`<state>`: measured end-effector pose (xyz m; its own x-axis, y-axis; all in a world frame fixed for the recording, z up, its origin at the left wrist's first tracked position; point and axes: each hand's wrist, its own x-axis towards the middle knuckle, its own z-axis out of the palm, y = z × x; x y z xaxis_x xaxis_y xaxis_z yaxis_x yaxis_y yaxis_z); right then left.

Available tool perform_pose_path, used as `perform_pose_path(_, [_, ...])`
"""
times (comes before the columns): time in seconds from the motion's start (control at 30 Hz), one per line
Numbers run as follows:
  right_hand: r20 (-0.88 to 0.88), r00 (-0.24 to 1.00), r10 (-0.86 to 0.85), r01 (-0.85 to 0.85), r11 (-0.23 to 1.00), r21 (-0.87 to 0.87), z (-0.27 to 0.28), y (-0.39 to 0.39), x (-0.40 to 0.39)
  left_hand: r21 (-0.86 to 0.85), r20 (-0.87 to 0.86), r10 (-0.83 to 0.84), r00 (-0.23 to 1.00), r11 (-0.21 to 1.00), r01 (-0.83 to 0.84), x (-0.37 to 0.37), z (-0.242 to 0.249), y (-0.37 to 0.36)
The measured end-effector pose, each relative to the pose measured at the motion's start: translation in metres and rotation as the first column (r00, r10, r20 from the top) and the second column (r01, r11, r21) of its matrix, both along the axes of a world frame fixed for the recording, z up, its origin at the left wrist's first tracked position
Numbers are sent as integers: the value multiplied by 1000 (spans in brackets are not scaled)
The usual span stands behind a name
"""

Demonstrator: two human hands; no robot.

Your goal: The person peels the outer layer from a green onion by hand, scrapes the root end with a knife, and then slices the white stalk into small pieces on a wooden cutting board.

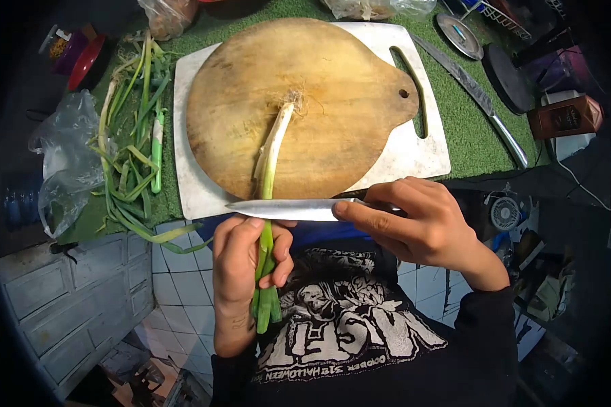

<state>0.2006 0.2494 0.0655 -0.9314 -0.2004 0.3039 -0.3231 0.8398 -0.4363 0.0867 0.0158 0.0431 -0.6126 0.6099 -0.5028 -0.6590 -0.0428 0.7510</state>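
Observation:
A green onion (273, 156) lies with its white, rooted end on the round wooden board (346, 74), its green leaves hanging past the near edge. My left hand (241, 254) is closed around those leaves. In my right hand (421, 220) is a knife (285, 209), held by its handle with a finger along the blade. The blade lies across the green part, just above my left hand, its tip pointing left. Whether it touches the stalk is hard to tell. The wooden board rests on a white cutting board (428, 152).
More green onions (132, 136) lie on the green mat (465, 129) at the left, beside a clear plastic bag (71, 149). At the right are a long knife (468, 85), a small metal dish (459, 35) and a brown box (567, 117). Plastic bags (166, 17) sit at the back.

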Motion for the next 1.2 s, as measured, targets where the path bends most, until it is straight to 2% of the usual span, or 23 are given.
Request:
perform_pose_path(0.27, [-38,998,-53,53,999,-8,-11,0,-5,-2,31,21,999,1000,-21,-1,2,3])
perform_pose_path(0.33, [-45,998,-39,39,999,-16,-9,0,-5,-25,23,27,999,999,-26,0,3,3])
perform_pose_path(0.4, [-3,999,45,-45,999,-12,-7,-2,-3,-15,8,19,1000,1000,-19,0,0,1])
perform_pose_path(0.5, [-32,999,16,-17,1000,-16,-12,1,-7,-41,9,9,1000,999,-8,-2,0,2])
perform_pose_path(0.57, [-46,999,-5,4,1000,-15,-13,0,-9,27,40,-9,999,1000,8,-5,-3,-3])
perform_pose_path(0.77, [-11,999,47,-47,999,-22,-13,-2,-10,56,157,1,988,998,-9,-6,-8,-7])
perform_pose_path(0.87, [-48,999,-4,4,1000,-9,-14,-5,-11,46,114,-10,993,999,5,-7,-5,-5])
perform_pose_path(1.1, [-22,999,44,-44,999,5,-11,-2,-12,47,119,-42,992,998,37,-7,-7,-6])
perform_pose_path(1.2, [-63,998,-13,14,1000,15,-12,-3,-15,27,111,-14,994,1000,11,-6,-3,-1])
